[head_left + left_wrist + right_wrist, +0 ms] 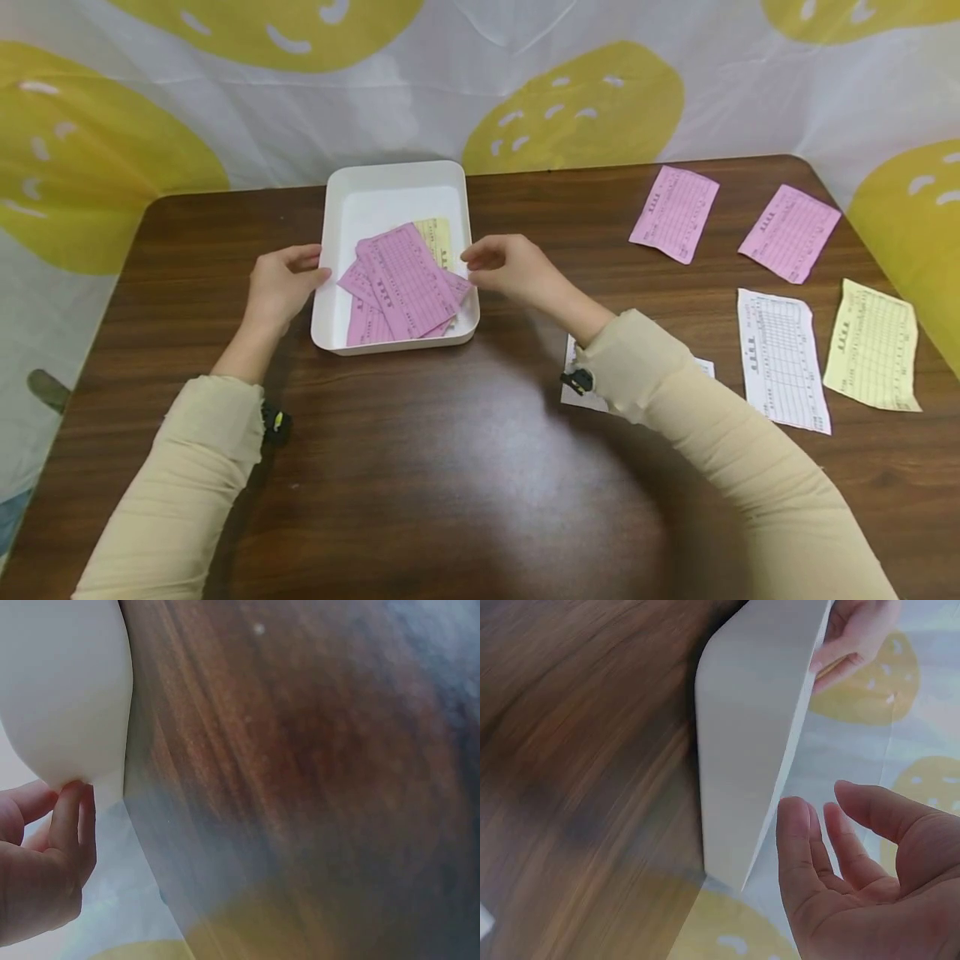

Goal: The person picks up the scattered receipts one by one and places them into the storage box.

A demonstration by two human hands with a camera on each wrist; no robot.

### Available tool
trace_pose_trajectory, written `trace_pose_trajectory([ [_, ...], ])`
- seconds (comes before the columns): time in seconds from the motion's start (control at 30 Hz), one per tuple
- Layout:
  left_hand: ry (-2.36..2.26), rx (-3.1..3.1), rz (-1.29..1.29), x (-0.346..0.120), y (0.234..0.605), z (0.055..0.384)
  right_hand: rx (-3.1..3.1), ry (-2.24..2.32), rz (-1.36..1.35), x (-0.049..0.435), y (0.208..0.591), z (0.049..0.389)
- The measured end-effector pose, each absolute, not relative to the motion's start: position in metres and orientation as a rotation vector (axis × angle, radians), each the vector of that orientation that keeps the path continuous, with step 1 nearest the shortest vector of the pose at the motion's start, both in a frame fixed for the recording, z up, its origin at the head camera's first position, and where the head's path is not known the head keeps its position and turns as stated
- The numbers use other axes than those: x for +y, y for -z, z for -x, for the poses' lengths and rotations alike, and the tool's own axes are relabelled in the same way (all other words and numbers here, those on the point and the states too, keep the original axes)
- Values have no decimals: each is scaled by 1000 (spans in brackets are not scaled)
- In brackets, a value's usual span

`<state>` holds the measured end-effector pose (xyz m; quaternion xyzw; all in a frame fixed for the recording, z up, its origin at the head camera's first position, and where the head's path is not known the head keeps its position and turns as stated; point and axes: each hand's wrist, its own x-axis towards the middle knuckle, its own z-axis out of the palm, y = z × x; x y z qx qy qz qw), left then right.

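Note:
A white plastic tray stands near the back edge of the table. Several pink printed slips lie overlapped in it, partly covering a yellow slip. My left hand holds the tray's left rim, its thumb at the top edge; in the left wrist view, fingertips meet the outer wall. By the right rim, my right hand has loosely bent fingers and nothing between them. The right wrist view shows a gap between thumb and fingers, beside the tray wall.
On the right of the brown table lie two pink slips, a white slip and a yellow slip. Another white slip is partly hidden under my right sleeve. A lemon-patterned cloth hangs behind.

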<state>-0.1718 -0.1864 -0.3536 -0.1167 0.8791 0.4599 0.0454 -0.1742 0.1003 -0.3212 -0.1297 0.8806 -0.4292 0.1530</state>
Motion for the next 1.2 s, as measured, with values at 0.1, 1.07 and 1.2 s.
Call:
trace_pose_trajectory([
  [0.1,-1402,2684,357,-186,354,171,2533,1204,368,114,321,172],
  [1.07,-1440,2673,332,-187,354,173,2291,1145,195,208,347,157],
  [1.2,-1442,2671,332,-188,353,173,2272,1119,221,211,348,155],
])
